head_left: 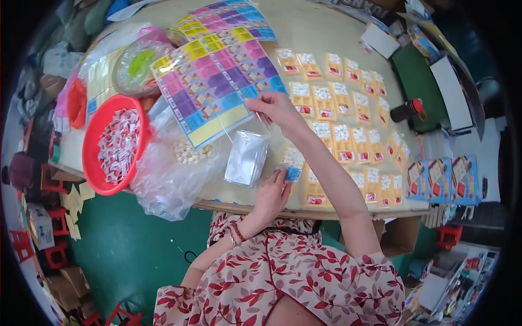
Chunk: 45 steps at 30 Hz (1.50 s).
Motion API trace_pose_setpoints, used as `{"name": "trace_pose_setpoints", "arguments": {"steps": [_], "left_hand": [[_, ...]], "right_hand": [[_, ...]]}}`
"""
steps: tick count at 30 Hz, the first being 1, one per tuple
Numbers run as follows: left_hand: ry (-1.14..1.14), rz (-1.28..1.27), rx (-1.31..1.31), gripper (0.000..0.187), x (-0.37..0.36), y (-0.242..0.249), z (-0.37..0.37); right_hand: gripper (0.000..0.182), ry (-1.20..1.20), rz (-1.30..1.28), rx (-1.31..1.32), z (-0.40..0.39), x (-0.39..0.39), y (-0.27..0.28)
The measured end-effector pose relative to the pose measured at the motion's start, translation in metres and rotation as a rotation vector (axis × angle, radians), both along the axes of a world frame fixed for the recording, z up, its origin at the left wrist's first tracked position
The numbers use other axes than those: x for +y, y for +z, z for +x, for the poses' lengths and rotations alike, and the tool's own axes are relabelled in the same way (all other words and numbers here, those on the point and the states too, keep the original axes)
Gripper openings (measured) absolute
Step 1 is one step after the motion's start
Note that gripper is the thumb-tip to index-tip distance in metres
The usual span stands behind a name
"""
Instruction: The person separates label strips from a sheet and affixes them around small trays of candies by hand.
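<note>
My right hand is raised over the table, thumb and fingers pinched on a thin clear plastic piece at the lower right of a printed colour sheet. Below it lies a stack of clear plastic bags. My left hand rests near the table's front edge, its fingers pressed on a blue card. That card lies against the lower part of a yellow tray of white pieces. Rows of similar yellow trays with white pieces and small red-and-white packets spread to the right.
On the left stand a red basin of small packets and a clear plastic bag beside loose cream pieces. A dark bottle and blue printed packs are at the right. A bowl sits behind the basin.
</note>
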<state>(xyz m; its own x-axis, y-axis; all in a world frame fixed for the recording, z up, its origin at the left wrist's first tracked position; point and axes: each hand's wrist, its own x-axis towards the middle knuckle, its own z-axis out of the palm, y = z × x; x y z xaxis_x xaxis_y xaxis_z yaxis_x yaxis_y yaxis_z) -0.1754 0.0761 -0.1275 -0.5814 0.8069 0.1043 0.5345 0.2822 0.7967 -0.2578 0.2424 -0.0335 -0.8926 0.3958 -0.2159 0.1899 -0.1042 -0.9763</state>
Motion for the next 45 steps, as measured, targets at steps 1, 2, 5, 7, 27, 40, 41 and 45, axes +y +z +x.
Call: {"name": "trace_pose_setpoints", "arguments": {"steps": [1,2,5,7,27,40,41,45], "left_hand": [[-0.007,0.029,0.025,0.039,0.000,-0.003,0.000],[-0.016,0.026,0.016,0.039,0.000,-0.005,0.000],[-0.020,0.023,0.065,0.039,0.002,-0.003,0.002],[-0.069,-0.060,0.076,0.043,0.002,0.001,0.002],[-0.190,-0.159,0.225,0.039,0.005,0.003,0.014],[-0.008,-0.207,-0.038,0.044,0.042,-0.027,-0.021],[0.003,-0.284,-0.009,0.044,0.048,-0.026,-0.021],[0.007,-0.255,0.104,0.044,0.058,-0.050,-0.027]], "right_hand": [[0.023,0.000,-0.016,-0.038,0.014,-0.002,-0.004],[0.024,0.003,-0.035,-0.074,0.028,-0.007,-0.008],[0.019,-0.043,-0.104,-0.149,0.063,-0.028,-0.031],[0.031,-0.029,-0.151,-0.221,0.074,-0.034,-0.041],[0.033,0.023,0.079,-0.498,0.188,-0.007,-0.088],[0.038,-0.091,0.600,-0.519,0.193,-0.018,-0.107],[0.038,-0.064,0.613,-0.545,0.191,-0.017,-0.107],[0.034,-0.081,0.654,-0.555,0.187,-0.019,-0.108]]}}
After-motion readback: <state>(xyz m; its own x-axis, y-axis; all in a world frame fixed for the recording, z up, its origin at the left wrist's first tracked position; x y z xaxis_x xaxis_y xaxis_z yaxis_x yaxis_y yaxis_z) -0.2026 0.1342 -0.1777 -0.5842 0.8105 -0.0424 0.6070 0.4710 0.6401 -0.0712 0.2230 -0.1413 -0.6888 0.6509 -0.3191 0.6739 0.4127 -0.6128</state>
